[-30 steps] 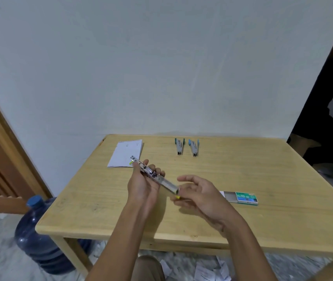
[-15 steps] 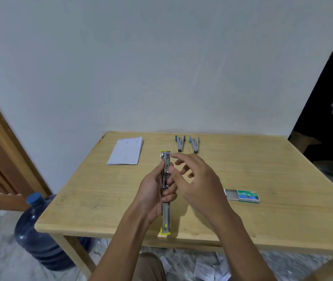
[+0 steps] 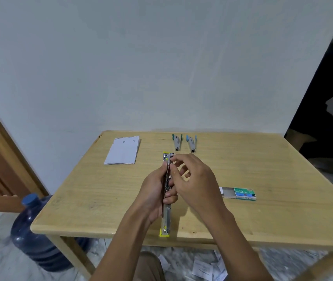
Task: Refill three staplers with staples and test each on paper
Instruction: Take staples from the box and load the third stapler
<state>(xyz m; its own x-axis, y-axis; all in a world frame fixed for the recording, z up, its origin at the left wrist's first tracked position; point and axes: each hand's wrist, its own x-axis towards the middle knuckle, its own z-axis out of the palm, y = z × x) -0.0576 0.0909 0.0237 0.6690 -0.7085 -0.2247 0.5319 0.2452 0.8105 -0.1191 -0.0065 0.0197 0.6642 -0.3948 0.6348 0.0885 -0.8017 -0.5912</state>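
Yellow-ended stapler [image 3: 166, 218], opened out flat, lies lengthwise at frame centre, gripped round its middle by the left hand [image 3: 153, 191]. The right hand [image 3: 197, 179] pinches its far metal part with thumb and forefinger; whether staples are between them cannot be told. On the table [image 3: 100, 199], two staplers [image 3: 176, 142] lie just above, paper [image 3: 123, 150] upper left, staple box [image 3: 240, 193] at right.

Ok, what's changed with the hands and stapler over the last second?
The left hand turned the opened yellow stapler from slanting to pointing straight away, gripping its middle. The right hand moved from the near end up to the far end. The teal stapler, blue stapler, paper and staple box stayed put.
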